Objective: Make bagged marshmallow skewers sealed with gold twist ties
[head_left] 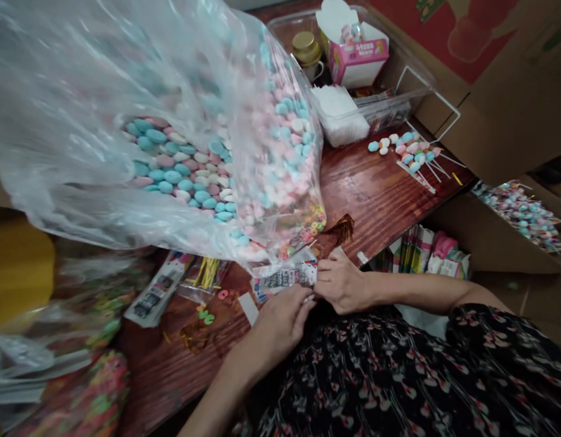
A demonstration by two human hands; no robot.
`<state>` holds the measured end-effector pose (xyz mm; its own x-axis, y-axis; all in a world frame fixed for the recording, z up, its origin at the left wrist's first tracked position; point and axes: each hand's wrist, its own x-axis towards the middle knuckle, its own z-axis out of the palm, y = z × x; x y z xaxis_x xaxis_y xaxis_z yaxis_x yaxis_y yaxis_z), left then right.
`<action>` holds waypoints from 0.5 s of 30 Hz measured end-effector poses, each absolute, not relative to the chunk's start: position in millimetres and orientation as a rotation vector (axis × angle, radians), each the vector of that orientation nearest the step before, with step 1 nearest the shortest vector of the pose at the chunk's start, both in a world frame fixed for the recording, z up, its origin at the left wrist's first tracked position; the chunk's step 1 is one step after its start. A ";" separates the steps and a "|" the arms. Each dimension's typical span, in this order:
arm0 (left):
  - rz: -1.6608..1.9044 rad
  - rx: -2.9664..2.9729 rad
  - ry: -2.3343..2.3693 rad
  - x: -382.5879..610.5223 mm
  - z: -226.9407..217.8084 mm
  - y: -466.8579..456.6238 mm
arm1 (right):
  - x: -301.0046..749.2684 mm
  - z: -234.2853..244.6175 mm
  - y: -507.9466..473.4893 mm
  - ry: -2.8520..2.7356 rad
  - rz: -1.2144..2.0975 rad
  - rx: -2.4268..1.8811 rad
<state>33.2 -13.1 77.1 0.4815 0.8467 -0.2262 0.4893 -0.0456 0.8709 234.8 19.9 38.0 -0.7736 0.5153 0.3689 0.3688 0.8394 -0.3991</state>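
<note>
A small, flat white plastic packet printed in black and red lies crinkled and slightly tilted, near the front edge of the reddish-brown wooden tabletop.

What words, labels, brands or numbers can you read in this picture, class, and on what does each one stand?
None can be read with certainty: the printing on the pink carton, the printed card and the printed strip is too small or blurred to quote.
</note>
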 end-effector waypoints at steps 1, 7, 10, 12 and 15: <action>0.459 1.886 1.204 35.2 77.2 -17.8 | 234.2 36.7 14.2 -2.510 0.584 -0.753; 0.531 1.868 1.256 48.0 59.8 -26.1 | 262.6 48.5 20.7 -2.261 1.083 -0.932; 0.590 1.284 1.278 57.1 46.6 -10.8 | 296.7 53.6 46.8 -2.171 0.624 -1.126; 0.668 0.926 1.276 62.4 38.3 1.3 | 315.8 52.5 60.4 -2.193 0.325 -1.300; 0.875 0.663 1.277 67.2 28.7 14.3 | 325.9 46.5 67.5 -2.326 0.120 -1.339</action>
<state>67.2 14.3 28.7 0.0597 0.8486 -0.5256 -0.1846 0.5269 0.8297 325.9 67.5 46.5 -0.4269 0.8387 0.3382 0.7996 0.5248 -0.2920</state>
